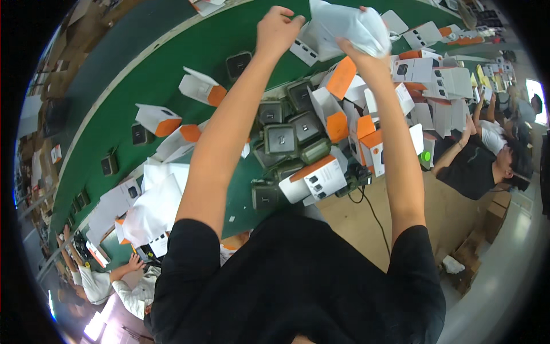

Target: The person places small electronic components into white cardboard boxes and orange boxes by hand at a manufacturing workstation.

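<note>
At the far side of the green table, my right hand [362, 54] grips a white plastic bag [342, 28]. The bag is crumpled and puffed out; what it may contain is hidden. My left hand [278, 30] hovers just left of the bag, apart from it, with fingers loosely bent and nothing visible between them. Under my arms lies a heap of dark green box-shaped devices [281, 139]. White and orange cartons [342, 78] with raised flaps are piled beside my right forearm.
The green table [91, 146] curves to the left, bearing more opened cartons [157, 119], white sheets [154, 209] and scattered devices [109, 164]. A black cable [375, 215] hangs off the near edge. Other people work at the right [478, 166] and the lower left [134, 286].
</note>
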{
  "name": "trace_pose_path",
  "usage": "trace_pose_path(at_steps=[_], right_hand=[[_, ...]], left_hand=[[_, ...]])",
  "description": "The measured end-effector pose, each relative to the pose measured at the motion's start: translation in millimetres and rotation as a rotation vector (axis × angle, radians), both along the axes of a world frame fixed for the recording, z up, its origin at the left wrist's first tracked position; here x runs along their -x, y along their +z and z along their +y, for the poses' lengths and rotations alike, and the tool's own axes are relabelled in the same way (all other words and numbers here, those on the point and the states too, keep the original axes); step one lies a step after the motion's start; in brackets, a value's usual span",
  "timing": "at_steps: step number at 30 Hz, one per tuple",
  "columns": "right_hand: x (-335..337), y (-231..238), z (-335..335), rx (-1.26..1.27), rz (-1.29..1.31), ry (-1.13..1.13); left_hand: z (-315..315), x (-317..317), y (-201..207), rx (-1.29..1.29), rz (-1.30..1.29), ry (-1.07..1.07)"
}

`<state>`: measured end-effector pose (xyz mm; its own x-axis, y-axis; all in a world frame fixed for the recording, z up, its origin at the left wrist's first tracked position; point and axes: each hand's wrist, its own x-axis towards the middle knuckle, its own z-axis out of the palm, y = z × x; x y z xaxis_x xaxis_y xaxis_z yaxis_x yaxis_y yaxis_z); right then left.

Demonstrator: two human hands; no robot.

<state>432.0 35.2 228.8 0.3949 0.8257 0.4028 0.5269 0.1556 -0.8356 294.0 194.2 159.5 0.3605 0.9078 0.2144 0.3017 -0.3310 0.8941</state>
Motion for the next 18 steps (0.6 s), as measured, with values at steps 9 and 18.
trace_pose_path(at_steps=[9, 18], right_hand=[[-54, -103, 38, 0.259, -0.63, 0.081], [-19, -120, 61, 0.784, -1.102, 0.1]], left_hand=[[46, -61, -87, 0.19, 0.205, -0.17], [-3, -51, -61, 0.219, 0.192, 0.072]])
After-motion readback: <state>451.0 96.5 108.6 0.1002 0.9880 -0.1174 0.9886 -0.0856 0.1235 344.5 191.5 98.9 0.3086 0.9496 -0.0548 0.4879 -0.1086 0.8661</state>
